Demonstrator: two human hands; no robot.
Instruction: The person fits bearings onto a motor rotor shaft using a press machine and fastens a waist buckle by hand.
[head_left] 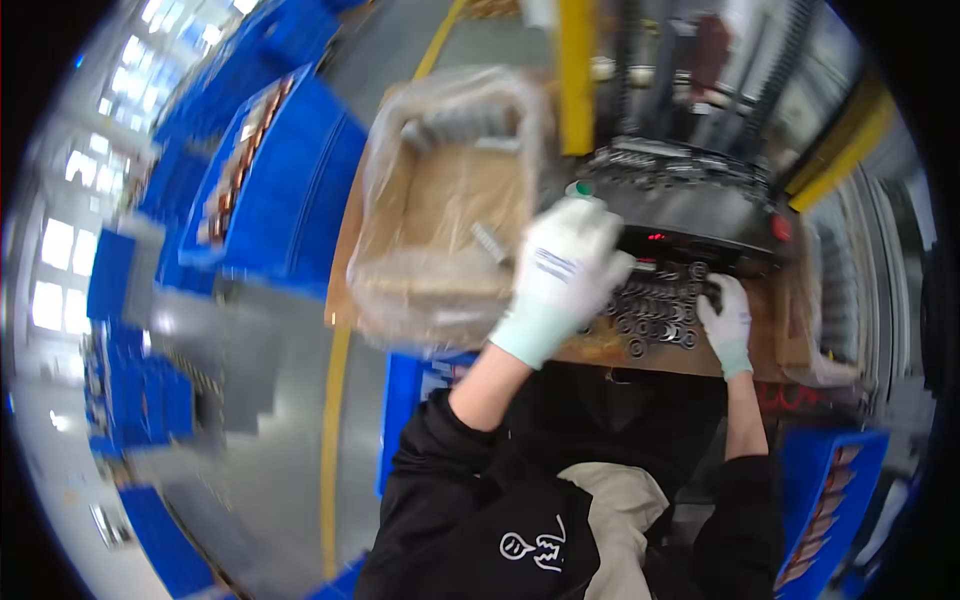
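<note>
Gloved hands at a black machine, metal rings between them

The left hand (565, 265), in a white glove with a pale green cuff, is just below a round green button (578, 188) at the machine's left corner. Its back faces up and hides the fingertips, so I cannot tell whether the fingers are apart or together, or whether they touch the button. The right hand (727, 318), gloved alike, is at the right edge of the metal rings (655, 315), its finger and thumb curved around a dark spot; blur makes it impossible to tell whether they are clamped on a ring.

The rings lie in loose rows on the brown worktop (765, 325), in front of the black machine (690, 215), which shows a red lit display (656, 237) and a red button (781, 228). Yellow posts (577, 80) rise at both sides of it.

To the left stands a carton (445, 200) lined with clear plastic, with grey parts along its far end and a short row lying nearer the left hand. Another lined carton (800, 325) stands at the right. Beyond are blue bins (300, 190), some with copper-coloured pieces, a grey floor (280, 430) with a yellow line (335, 450), and bright windows (60, 250) at far left.
</note>
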